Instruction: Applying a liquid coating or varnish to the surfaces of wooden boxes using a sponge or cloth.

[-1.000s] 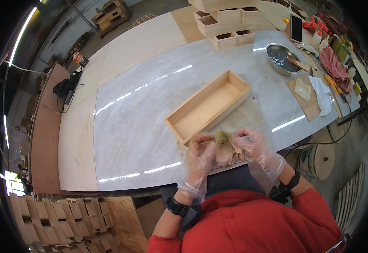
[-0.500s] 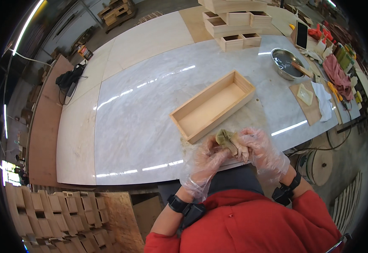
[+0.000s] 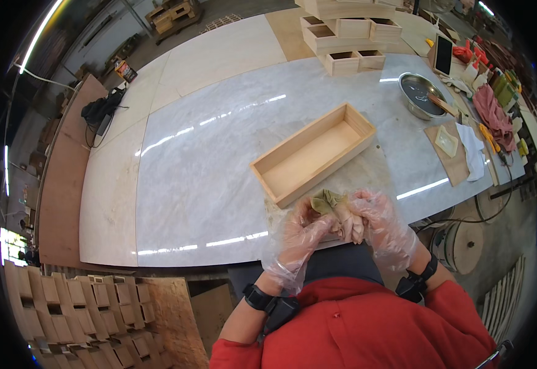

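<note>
Both my hands wear thin clear plastic gloves and meet near the table's front edge. Between them is a crumpled cloth point(image 3: 342, 216), part olive green and part pale pinkish. My left hand point(image 3: 299, 237) pinches its left side, and my right hand point(image 3: 379, 224) grips its right side with curled fingers. Just beyond the cloth lies an open rectangular wooden box point(image 3: 313, 154), set at a slant on the grey table sheet point(image 3: 207, 178). Neither hand touches the box.
At the right, a metal bowl point(image 3: 422, 96) of dark liquid holds a wooden-handled brush point(image 3: 442, 104). Nearby are a white cloth point(image 3: 470, 150), a pale sponge-like block point(image 3: 446, 141) and a pink rag point(image 3: 493, 117). Stacked wooden boxes point(image 3: 351, 37) stand at the back; a black bag point(image 3: 103, 109) lies far left.
The cloth is bunched a little differently between my hands, with its pale folds shifted slightly. My hands stay in nearly the same place, and the view has shifted slightly.
</note>
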{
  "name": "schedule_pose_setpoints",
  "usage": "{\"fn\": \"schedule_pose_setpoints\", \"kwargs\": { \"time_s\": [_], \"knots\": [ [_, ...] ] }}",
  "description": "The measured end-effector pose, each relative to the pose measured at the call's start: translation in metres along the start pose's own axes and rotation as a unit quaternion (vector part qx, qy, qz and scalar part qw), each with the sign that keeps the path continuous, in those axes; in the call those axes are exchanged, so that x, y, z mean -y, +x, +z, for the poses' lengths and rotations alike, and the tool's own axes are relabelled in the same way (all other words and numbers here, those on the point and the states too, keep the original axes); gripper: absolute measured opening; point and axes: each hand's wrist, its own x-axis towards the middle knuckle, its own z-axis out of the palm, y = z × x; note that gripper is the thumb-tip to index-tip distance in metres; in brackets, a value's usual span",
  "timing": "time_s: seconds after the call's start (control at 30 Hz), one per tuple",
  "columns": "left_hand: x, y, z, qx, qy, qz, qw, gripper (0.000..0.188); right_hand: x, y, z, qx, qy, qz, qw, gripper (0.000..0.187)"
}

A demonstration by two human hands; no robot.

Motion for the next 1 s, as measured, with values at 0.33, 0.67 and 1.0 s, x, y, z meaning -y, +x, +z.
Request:
{"fn": "schedule_pose_setpoints", "kwargs": {
  "time_s": [0.33, 0.67, 1.0],
  "knots": [
    [0.002, -0.005, -0.017, 0.006, -0.057, -0.02, 0.998, 0.033, -0.019, 0.003, -0.021, -0.043, 0.119, 0.011, 0.992, 0.018],
    [0.001, -0.008, -0.005, -0.071, -0.013, -0.033, 0.997, 0.04, 0.005, -0.006, -0.001, 0.017, -0.098, -0.058, 0.993, 0.026],
    [-0.017, -0.009, -0.021, 0.048, 0.113, -0.102, 0.987, 0.022, -0.032, -0.01, -0.058, -0.044, -0.29, -0.179, 0.939, 0.027]
  ]
}}
